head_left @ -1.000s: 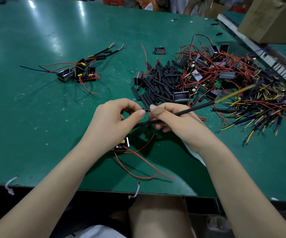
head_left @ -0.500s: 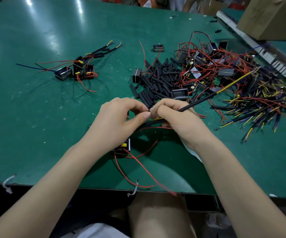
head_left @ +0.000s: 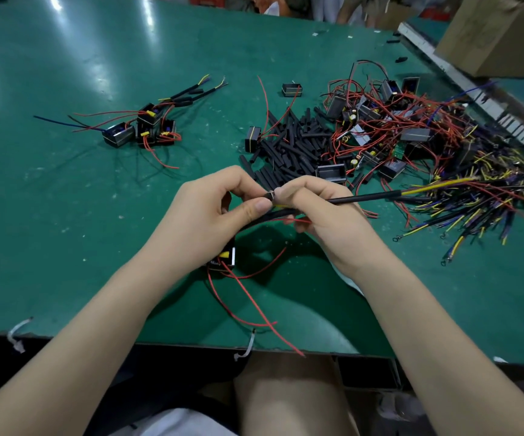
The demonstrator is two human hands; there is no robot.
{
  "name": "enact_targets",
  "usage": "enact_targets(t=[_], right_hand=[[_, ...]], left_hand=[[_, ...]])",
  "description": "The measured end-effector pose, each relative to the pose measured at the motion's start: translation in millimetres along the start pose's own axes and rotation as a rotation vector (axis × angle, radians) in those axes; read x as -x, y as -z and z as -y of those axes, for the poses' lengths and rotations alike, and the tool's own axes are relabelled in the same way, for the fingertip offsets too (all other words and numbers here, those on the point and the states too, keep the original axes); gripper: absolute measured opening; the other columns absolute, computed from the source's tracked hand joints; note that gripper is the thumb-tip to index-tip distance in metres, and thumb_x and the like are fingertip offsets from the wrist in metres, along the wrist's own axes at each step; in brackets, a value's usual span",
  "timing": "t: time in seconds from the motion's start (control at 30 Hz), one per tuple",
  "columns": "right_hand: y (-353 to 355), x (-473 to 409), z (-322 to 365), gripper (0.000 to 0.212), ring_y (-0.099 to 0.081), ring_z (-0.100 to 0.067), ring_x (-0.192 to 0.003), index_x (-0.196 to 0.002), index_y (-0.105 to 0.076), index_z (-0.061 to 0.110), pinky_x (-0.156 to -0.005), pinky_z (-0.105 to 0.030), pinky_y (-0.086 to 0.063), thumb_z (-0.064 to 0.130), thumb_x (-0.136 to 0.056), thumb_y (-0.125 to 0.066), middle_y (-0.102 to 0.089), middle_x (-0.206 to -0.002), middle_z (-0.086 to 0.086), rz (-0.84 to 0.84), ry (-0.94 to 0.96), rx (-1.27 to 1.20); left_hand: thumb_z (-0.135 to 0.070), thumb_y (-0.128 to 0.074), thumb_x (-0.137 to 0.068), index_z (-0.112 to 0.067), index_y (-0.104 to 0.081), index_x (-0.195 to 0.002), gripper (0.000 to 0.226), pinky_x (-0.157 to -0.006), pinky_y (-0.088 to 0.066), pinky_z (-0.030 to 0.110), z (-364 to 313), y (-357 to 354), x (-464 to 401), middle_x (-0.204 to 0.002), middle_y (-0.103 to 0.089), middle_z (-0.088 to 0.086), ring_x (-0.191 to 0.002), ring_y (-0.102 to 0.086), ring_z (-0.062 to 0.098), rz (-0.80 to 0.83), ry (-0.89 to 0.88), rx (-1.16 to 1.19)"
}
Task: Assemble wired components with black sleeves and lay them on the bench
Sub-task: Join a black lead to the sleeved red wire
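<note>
— So, nearest the bench edge, what hangs from the hands?

— Red leads [head_left: 248, 297] trail from a small black component [head_left: 224, 259] tucked under the left hand [head_left: 213, 221], some of them running out over the front edge of the green bench [head_left: 65, 231]. They look thin and floppy, so I judge they give no support and will snag easily.

— And the hands themselves?

— The left hand's thumb and forefinger are curled in a pinch on the end of a black sleeve [head_left: 273, 215]. The right hand [head_left: 320, 212] is closed around a sheathed cable [head_left: 367, 197] that runs off to the right, with yellow wire showing at its far end. The fingertips of both hands meet at the joint.

— How should the piece be held?

— Probably light and limp, the sleeve soft and a little slick; best pinched close to its mouth, with the cable gripped just behind its tip so it stays stiff enough to feed.

— Farther out?

— A heap of loose black sleeves [head_left: 295, 146], beside a tangle of red-wired parts [head_left: 389, 127] and yellow-and-blue cables [head_left: 481, 196]. To the far left lie finished assemblies [head_left: 147, 124]. A cardboard box [head_left: 500, 36] sits at the back right.
</note>
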State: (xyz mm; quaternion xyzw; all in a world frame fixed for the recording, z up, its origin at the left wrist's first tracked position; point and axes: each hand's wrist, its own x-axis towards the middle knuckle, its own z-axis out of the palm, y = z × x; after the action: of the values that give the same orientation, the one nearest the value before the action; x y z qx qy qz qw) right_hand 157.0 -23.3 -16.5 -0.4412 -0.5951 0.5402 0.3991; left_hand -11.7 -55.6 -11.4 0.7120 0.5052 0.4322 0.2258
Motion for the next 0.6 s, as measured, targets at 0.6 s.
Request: enact_targets(t=[0.6], right_hand=[[1.3, -2.9, -3.4, 0.011, -0.054, -0.009, -0.059, -0.071, -0.071, 0.026, -0.061, -0.026, -0.040, 0.030, -0.082, -0.068, -0.063, -0.076, -0.002, 0.097, -0.045, 0.058]], left_hand=[[-0.030, -0.065, -0.087, -0.027, -0.062, -0.076, 0.011, -0.056, -0.034, 0.028, 8.6, -2.9, -6.5, -0.060, -0.056, -0.017, -0.056, -0.039, 0.011, 0.106, 0.194, 0.070]])
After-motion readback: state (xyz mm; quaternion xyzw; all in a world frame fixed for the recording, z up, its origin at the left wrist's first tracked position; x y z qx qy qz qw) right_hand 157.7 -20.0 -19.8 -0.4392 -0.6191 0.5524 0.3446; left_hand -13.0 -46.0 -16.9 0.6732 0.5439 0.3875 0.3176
